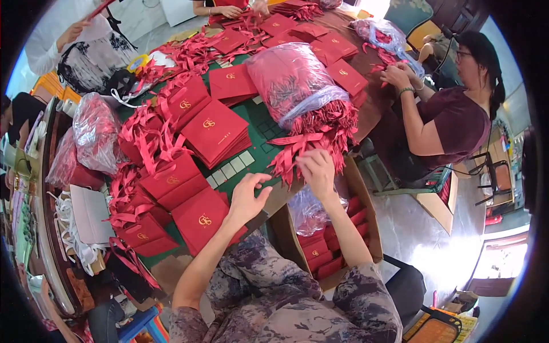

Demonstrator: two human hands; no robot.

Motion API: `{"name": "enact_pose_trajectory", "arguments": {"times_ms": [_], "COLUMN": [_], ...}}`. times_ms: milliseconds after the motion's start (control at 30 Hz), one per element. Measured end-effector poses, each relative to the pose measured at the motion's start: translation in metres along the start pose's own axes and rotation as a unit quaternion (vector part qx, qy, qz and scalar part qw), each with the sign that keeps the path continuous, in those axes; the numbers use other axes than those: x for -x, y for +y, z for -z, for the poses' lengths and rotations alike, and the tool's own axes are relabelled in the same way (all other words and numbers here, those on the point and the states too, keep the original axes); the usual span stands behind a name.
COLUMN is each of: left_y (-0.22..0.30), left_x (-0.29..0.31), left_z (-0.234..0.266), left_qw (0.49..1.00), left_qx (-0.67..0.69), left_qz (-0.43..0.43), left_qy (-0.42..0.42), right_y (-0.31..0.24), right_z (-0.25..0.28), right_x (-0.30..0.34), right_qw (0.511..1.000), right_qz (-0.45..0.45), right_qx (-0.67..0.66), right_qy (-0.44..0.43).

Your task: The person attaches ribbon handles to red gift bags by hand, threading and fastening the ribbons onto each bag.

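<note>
My right hand [318, 173] is at the loose ends of a bundle of red ribbons [311, 143], its fingertips pinched together on them. The ribbons spill from a clear plastic bag [286, 80] that lies on the table. My left hand [250, 197] hovers in front of the table edge, thumb apart from the bent fingers, holding nothing. Beside it lies a stack of flat red paper bags [201, 220] with gold print. Another stack of red bags [214, 131] sits farther back. Red bags with ribbon handles [171, 180] stand to the left.
A cardboard box [374, 234] holding red bags and clear plastic stands below my right forearm. At the right, a seated person [446, 114] handles red ribbon. Other people's hands [231, 11] show across the table. Plastic-wrapped bundles [97, 134] lie at the left edge.
</note>
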State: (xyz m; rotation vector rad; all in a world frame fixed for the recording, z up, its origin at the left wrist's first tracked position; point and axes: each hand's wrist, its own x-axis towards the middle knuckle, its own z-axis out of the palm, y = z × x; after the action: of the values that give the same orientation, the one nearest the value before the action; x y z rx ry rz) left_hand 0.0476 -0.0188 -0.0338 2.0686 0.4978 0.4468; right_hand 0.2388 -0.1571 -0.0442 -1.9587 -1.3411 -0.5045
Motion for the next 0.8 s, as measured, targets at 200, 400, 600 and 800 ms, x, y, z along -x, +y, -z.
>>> {"name": "enact_pose_trajectory", "arguments": {"times_ms": [200,400,600,800], "left_y": [0.013,0.034,0.024,-0.022], "left_x": [0.004,0.057,0.12,0.125], "left_z": [-0.009,0.022,0.058,0.106], "left_qw": [0.974,0.964,0.955,0.943], "left_qx": [0.202,0.251,0.256,-0.219], "left_qz": [0.092,0.084,0.135,0.068], "left_qy": [-0.039,-0.011,0.068,0.24], "right_y": [-0.044,-0.107,-0.177,-0.195], "right_z": [0.009,0.016,-0.003,-0.022], "right_x": [0.015,0.041,0.057,0.03], "right_qw": [0.988,0.98,0.964,0.96], "right_qz": [0.115,0.037,-0.038,-0.087], "right_qx": [-0.097,-0.179,-0.242,-0.232], "right_qy": [-0.021,-0.075,-0.1,-0.133]}}
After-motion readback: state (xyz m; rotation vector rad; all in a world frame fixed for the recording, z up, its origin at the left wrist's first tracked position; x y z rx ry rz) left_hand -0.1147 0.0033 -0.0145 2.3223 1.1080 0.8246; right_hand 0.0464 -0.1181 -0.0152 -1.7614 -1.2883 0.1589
